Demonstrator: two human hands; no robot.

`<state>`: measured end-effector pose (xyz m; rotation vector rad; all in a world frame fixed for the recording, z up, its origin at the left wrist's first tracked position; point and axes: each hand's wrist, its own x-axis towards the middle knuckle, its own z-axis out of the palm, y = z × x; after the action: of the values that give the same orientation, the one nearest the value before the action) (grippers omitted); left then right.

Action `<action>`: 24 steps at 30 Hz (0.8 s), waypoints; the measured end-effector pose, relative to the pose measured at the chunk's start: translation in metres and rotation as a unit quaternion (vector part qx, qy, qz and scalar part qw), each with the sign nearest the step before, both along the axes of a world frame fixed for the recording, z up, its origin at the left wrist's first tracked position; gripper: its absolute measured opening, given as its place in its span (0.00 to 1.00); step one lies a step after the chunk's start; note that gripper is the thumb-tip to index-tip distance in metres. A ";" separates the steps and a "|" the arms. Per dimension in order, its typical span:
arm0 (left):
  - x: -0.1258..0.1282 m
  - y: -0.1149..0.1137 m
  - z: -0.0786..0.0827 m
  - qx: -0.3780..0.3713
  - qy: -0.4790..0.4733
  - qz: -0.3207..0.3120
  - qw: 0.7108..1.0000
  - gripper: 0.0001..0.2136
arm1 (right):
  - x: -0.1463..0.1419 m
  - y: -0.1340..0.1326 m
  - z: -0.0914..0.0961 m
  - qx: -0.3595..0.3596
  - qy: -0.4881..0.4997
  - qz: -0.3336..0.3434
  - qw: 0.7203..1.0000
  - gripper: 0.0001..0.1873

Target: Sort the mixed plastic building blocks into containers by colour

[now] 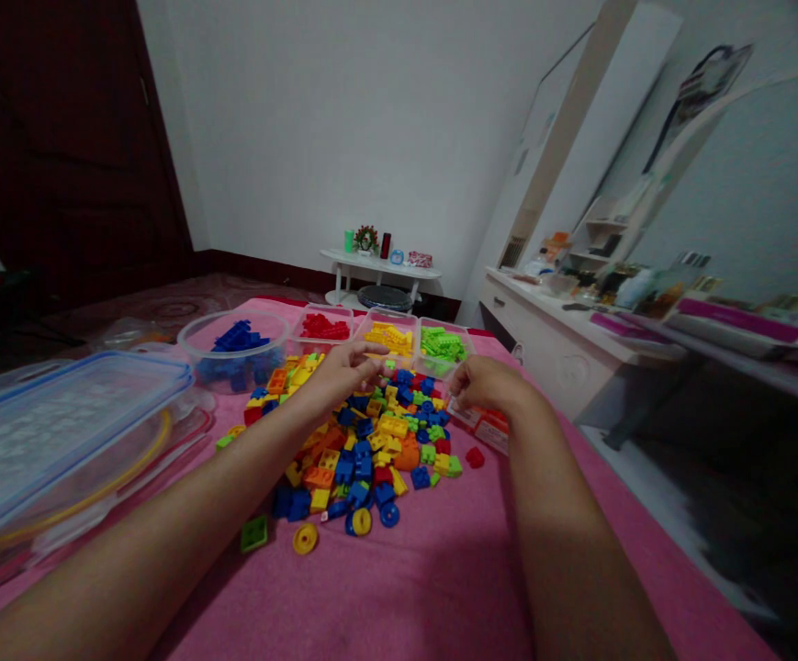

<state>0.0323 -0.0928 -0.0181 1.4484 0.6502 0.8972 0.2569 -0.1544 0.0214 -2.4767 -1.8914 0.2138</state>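
A mixed heap of toy building bricks in blue, yellow, orange, green and red lies on a pink cloth. My left hand is over the far part of the heap, its index finger stretched out and the other fingers bent. A light green brick shows close to its fingertips. On the right, my right hand has its fingers curled together above a clear container of orange bricks. What those fingers hold, if anything, is hidden. One red brick lies apart beside the heap.
Beyond the heap stand a round tub of blue bricks and clear containers of red bricks, yellow bricks and green bricks. Stacked clear lids lie at left. A cluttered white dresser stands at right.
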 end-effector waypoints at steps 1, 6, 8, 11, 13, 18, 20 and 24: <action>0.000 0.000 0.000 0.002 -0.001 -0.002 1.000 0.20 | -0.002 -0.001 0.003 0.017 -0.001 0.001 1.000 0.12; -0.006 0.010 -0.004 0.060 0.055 -0.004 0.997 0.14 | -0.016 -0.003 0.019 0.118 0.008 0.044 0.992 0.09; -0.012 0.019 -0.006 0.131 0.115 0.003 0.985 0.13 | -0.027 -0.003 0.021 0.147 0.026 0.092 0.985 0.08; -0.025 0.033 -0.005 0.243 0.214 0.043 0.945 0.12 | -0.058 -0.003 0.016 0.145 0.071 0.196 0.967 0.09; -0.033 0.038 -0.001 0.285 0.256 0.086 0.920 0.12 | -0.087 -0.007 0.009 0.112 0.111 0.279 0.947 0.11; -0.043 0.037 0.012 0.313 0.294 0.125 0.895 0.12 | -0.155 -0.025 -0.015 0.014 0.116 0.462 0.879 0.19; -0.043 0.037 0.012 0.316 0.295 0.127 0.893 0.12 | -0.167 -0.027 -0.026 0.013 0.069 0.466 0.882 0.19; -0.042 0.040 0.008 0.327 0.297 0.123 0.889 0.12 | -0.165 -0.017 -0.035 0.054 0.029 0.402 0.913 0.10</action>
<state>-0.0099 -0.0527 -0.0106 2.3366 1.0639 0.9090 0.0922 -0.1715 -0.0141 -1.4645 -2.6816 0.1724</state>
